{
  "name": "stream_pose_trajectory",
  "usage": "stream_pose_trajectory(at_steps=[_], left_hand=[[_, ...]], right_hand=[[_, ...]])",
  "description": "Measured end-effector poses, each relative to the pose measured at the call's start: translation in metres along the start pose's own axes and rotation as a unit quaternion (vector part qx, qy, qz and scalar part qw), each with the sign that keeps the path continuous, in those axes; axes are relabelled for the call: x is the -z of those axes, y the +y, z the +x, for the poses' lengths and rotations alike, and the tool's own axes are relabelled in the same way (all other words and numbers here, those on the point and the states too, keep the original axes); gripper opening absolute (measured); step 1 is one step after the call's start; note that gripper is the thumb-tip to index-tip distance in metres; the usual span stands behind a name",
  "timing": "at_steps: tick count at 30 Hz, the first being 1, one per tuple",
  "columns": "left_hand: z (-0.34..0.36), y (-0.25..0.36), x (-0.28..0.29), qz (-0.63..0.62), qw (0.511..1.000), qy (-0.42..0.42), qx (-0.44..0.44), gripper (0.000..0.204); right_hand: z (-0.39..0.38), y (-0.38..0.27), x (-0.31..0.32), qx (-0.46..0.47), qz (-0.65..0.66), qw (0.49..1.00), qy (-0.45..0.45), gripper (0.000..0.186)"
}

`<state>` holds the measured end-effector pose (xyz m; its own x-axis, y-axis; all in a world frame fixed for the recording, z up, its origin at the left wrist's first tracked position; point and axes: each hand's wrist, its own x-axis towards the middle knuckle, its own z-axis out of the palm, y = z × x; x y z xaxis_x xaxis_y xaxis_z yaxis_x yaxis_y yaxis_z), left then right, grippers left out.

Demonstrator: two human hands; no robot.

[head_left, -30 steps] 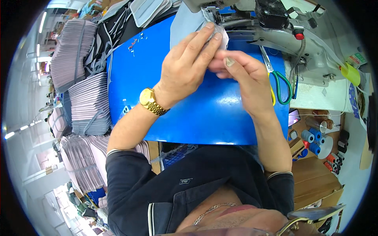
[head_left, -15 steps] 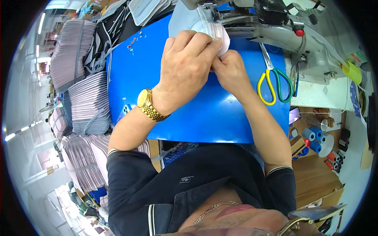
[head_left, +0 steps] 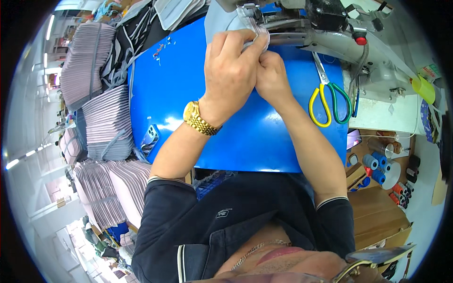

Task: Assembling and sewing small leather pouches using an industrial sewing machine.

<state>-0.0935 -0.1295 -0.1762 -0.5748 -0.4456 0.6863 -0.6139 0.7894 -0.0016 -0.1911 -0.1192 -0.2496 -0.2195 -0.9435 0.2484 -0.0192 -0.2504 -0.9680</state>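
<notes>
A light grey fabric piece with a pale strip along its edge lies under the front of the sewing machine. My left hand, a gold watch at its wrist, bends its fingers over the near edge of the piece and grips it. Close against it, my right hand is closed with the thumb and forefinger at the same edge; its other fingertips are hidden. Beneath both hands spreads a blue work surface. To the right of my right hand lie scissors with one yellow and one green handle.
Tied stacks of pinkish-grey pieces rise at the left. A phone lies at the surface's left edge, with thread scraps farther back. At right are thread spools and a yellow cup.
My left hand has shifted right and slightly away from me, and its forearm followed. The fabric's edge has turned and moved farther in toward the machine. A phone at left is now uncovered.
</notes>
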Motion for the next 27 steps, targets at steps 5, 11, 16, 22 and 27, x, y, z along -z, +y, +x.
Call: stream_pose_trajectory(at_steps=[5,11,16,22,27], left_hand=[[0.008,-0.003,-0.013,-0.001,0.998,0.055,-0.005,0.027],[0.014,0.004,-0.012,-0.034,0.995,0.060,0.069,0.015],[0.026,0.007,0.003,-0.040,0.994,-0.001,0.100,0.015],[0.031,0.000,0.015,-0.101,0.988,-0.044,0.104,0.018],[0.020,0.003,0.023,-0.160,0.972,-0.082,0.152,0.022]], right_hand=[[0.004,0.008,-0.001,0.025,0.066,0.997,0.013,0.032],[-0.001,-0.011,0.000,0.027,0.114,0.993,0.020,0.035],[0.002,-0.020,0.019,-0.046,0.162,0.985,-0.036,0.037],[0.006,-0.032,0.049,-0.081,0.137,0.982,-0.103,0.033],[-0.010,-0.034,0.061,-0.107,0.076,0.979,-0.157,0.027]])
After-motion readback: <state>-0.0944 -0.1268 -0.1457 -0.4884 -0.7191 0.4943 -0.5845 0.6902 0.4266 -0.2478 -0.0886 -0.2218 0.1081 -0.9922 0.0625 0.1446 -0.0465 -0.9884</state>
